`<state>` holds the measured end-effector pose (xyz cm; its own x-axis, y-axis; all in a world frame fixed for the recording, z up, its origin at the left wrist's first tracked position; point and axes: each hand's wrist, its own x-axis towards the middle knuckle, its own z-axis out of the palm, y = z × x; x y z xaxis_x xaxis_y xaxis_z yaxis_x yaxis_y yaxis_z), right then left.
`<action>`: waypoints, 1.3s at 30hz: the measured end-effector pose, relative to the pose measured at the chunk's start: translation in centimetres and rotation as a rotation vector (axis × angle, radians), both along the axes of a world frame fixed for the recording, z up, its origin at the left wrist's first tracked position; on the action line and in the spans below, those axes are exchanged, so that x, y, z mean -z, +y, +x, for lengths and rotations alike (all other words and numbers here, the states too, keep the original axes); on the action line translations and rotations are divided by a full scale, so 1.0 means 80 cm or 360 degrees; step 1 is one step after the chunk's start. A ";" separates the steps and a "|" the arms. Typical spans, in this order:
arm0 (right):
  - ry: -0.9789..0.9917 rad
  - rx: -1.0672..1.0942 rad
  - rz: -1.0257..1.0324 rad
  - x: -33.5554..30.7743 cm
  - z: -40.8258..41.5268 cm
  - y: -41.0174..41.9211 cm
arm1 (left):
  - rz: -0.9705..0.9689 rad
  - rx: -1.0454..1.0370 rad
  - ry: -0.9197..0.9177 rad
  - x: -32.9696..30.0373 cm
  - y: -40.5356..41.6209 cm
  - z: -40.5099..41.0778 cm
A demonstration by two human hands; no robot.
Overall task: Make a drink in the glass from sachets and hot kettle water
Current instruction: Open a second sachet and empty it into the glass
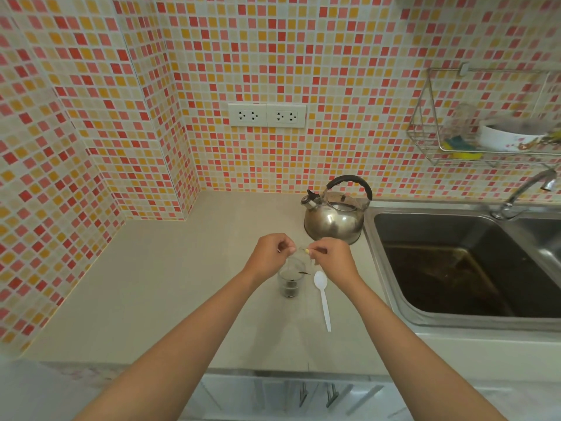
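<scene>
A small clear glass [290, 282] stands on the beige counter [170, 287] with dark powder at its bottom. Directly above it, my left hand [271, 255] and my right hand [332, 258] both pinch a small clear sachet [300, 253] between their fingertips. The sachet is blurred, so I cannot tell whether it is torn. A white plastic spoon [323, 299] lies just right of the glass, bowl pointing away from me. A steel kettle [335, 215] with a black handle stands behind my hands, beside the sink.
A steel sink [455, 262] with brownish water fills the right side, a tap [528, 189] at its back. A wire rack [485, 129] with a bowl and sponge hangs on the tiled wall. Two wall sockets [267, 115] sit above the counter.
</scene>
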<state>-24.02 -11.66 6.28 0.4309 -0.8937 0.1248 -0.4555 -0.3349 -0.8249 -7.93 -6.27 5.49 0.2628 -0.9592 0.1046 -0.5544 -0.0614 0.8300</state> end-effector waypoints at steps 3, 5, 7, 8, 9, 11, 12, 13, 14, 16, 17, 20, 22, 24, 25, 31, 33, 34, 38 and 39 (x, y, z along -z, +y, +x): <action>-0.0034 -0.0015 0.0070 -0.004 -0.001 0.000 | -0.0030 0.0024 0.0012 -0.003 0.001 0.003; -0.0051 -0.0042 0.0105 -0.006 -0.001 0.000 | -0.0025 0.0042 0.0030 -0.003 0.002 0.005; -0.0042 -0.0064 0.0114 -0.007 0.001 0.001 | -0.0015 0.0053 0.0035 -0.002 0.002 0.007; -0.0039 -0.0072 0.0114 -0.007 0.001 0.001 | -0.0009 0.0061 0.0043 -0.002 0.002 0.007; -0.0037 -0.0077 0.0114 -0.007 0.002 0.001 | 0.0002 0.0070 0.0049 -0.001 0.001 0.008; -0.0033 -0.0081 0.0123 -0.007 0.002 0.001 | 0.0028 0.0092 0.0049 -0.001 0.001 0.008; -0.0029 -0.0083 0.0128 -0.008 0.003 0.001 | 0.0032 0.0102 0.0051 -0.001 0.001 0.008; -0.0025 -0.0085 0.0134 -0.008 0.003 0.001 | 0.0029 0.0110 0.0059 -0.001 0.001 0.008; -0.0020 -0.0091 0.0140 -0.008 0.004 0.001 | 0.0025 0.0119 0.0066 -0.001 0.001 0.007; 0.0005 -0.0112 0.0139 -0.009 0.006 0.002 | 0.0029 0.0139 0.0054 -0.003 0.001 0.006; 0.0027 -0.0123 0.0130 -0.009 0.007 0.002 | 0.0033 0.0141 0.0047 -0.003 0.000 0.006; 0.0076 -0.0151 0.0110 -0.009 0.010 0.002 | 0.0054 0.0131 0.0037 -0.005 -0.001 0.006; 0.0123 -0.0147 0.0070 -0.008 0.012 0.002 | 0.0076 0.0146 0.0002 -0.005 -0.002 0.005; 0.0142 -0.0120 0.0028 -0.006 0.013 0.001 | 0.0079 0.0154 -0.0018 -0.007 -0.003 0.003; 0.0131 -0.0104 0.0021 -0.006 0.013 0.001 | 0.0073 0.0150 -0.0009 -0.008 -0.003 0.003; -0.0064 -0.0036 0.0138 -0.009 0.007 0.001 | -0.0011 0.0026 0.0089 -0.014 -0.003 0.009; -0.0052 -0.0074 0.0150 -0.010 0.005 0.001 | 0.0021 0.0012 0.0055 -0.014 -0.002 0.009; -0.0035 -0.0086 0.0144 -0.010 0.005 0.001 | 0.0039 0.0015 0.0023 -0.014 -0.003 0.008; 0.0055 -0.0073 0.0076 -0.009 0.007 0.000 | 0.0007 0.0026 -0.0143 -0.014 -0.003 -0.004; 0.0067 -0.0063 0.0061 -0.008 0.007 0.000 | -0.0009 0.0026 -0.0162 -0.015 -0.002 -0.006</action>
<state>-23.42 -11.63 6.92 0.4700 -0.8797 0.0721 -0.4770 -0.3219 -0.8179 -8.41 -6.45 6.65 0.2351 -0.9625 0.1353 -0.6367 -0.0473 0.7697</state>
